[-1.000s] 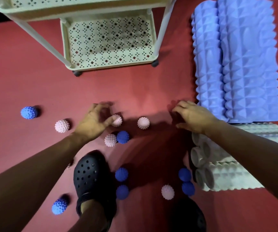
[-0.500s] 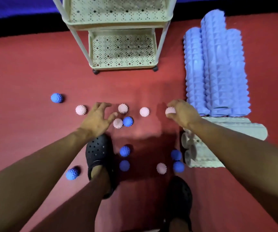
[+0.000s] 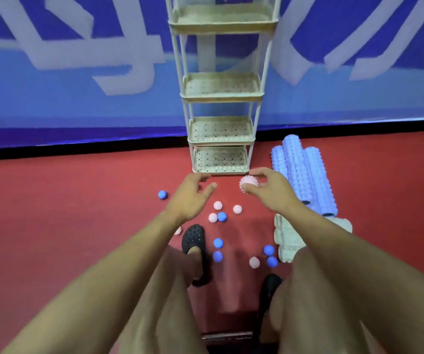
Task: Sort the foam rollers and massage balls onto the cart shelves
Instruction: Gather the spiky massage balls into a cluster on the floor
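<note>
head view, left to right, with the cart (image 3: 221, 159) as landmark: the left hand (image 3: 189, 199), empty with fingers loosely spread, has risen off the floor before the cart's base; the right hand (image 3: 269, 191) now grips a pink ball (image 3: 248, 183), lifted toward the lowest shelf; blue rollers (image 3: 305, 175) lie right of the cart. sorting has begun.
</note>
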{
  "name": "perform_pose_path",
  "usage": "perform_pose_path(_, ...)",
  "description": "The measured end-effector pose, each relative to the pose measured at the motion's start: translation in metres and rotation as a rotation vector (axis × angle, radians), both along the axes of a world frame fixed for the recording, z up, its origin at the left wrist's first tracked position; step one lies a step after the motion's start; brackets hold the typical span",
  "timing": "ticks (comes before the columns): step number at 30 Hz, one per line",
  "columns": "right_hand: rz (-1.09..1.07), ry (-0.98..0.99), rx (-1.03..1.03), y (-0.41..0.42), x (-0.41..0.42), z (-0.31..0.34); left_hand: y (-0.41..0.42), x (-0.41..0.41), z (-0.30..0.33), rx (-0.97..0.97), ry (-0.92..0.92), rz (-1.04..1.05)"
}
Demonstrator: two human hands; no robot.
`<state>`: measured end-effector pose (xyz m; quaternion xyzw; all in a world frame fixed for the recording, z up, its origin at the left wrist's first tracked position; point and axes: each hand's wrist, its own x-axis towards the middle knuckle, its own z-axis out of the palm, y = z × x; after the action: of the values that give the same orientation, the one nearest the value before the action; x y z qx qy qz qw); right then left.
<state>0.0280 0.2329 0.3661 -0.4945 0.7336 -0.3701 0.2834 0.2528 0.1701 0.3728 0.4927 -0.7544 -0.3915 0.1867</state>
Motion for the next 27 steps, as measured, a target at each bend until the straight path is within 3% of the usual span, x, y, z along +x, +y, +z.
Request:
perform_pose_path(7,0.116,0.102,-0.102,0.040,0.033,0.068,0.041,0.030,0.061,-0.124,0.000,-0.009)
perform_pose_path(12,0.129,0.092,-0.009,0.021,0.023,0.038,0.012,0.029,0.029,-0.066,-0.059,0.012)
perform_pose_path(16,0.099,0.041,0.157,-0.029,0.004,-0.047,-0.039,0.002,-0.060,0.094,-0.134,-0.002)
perform_pose_path(20,-0.086,-0.128,0.375,-0.079,-0.013,-0.167,-0.089,-0.023,-0.175,0.293,-0.227,0.034)
perform_pose_path(27,-0.166,-0.247,0.594,-0.118,-0.027,-0.372,-0.103,-0.038,-0.364,0.500,-0.445,0.001)
